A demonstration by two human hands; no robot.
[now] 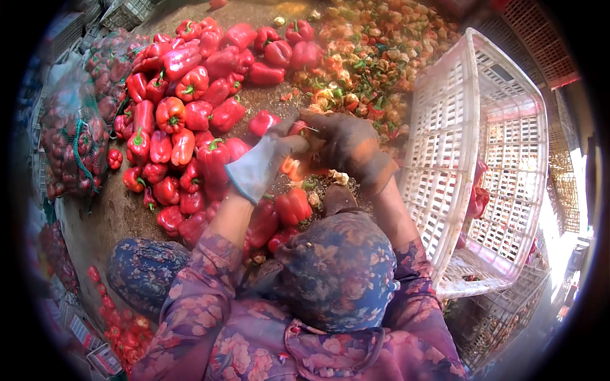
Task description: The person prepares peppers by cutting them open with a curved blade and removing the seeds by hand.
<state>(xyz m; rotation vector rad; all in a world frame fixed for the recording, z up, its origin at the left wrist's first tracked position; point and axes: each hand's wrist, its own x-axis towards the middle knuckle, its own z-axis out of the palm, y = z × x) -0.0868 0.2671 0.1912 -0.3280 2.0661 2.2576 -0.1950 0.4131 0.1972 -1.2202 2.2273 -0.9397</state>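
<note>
My left hand (264, 162), in a grey glove, and my right hand (346, 146), in a dark soiled glove, meet over one red bell pepper (293, 166), both gripping it. Part of the pepper shows orange-red between the gloves; whether a tool is in the right hand is hidden. A large heap of whole red peppers (184, 95) lies on the ground to the left and ahead. A pile of cut stems and cores (375, 51) lies ahead to the right. My floral sleeves and knees fill the lower part of the view.
A white plastic crate (438, 165) stands tilted at my right, with a few red pepper pieces (478, 197) inside. Mesh sacks of peppers (73, 140) sit at the far left. More crates (130, 9) are at the top left, and small red peppers (121, 324) at the lower left.
</note>
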